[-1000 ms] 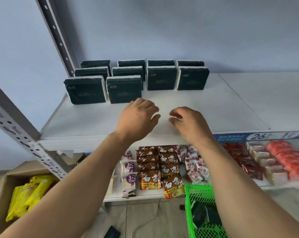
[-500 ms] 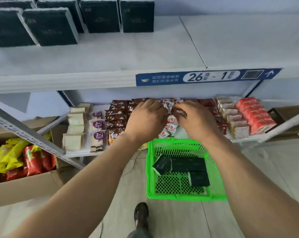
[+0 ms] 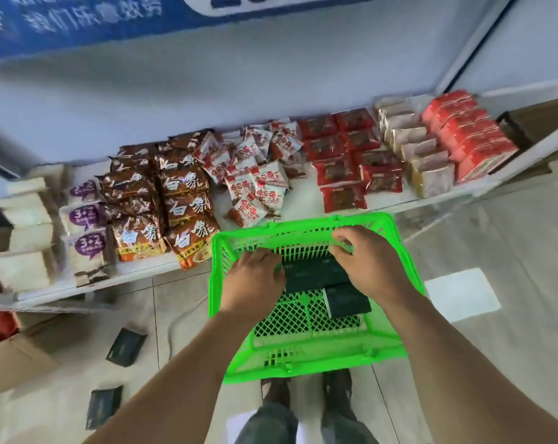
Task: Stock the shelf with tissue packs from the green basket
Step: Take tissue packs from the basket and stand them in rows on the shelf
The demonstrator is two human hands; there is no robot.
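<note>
Below us the snack-lined lower shelf (image 3: 303,200) nearly meets the green basket (image 3: 396,315) on the floor. Dark tissue packs (image 3: 316,272) lie inside, open mesh nearer us. Our left hand (image 3: 253,282) curls onto one pack; whether our right hand's (image 3: 365,262) grip is closed, we cannot tell.
</note>
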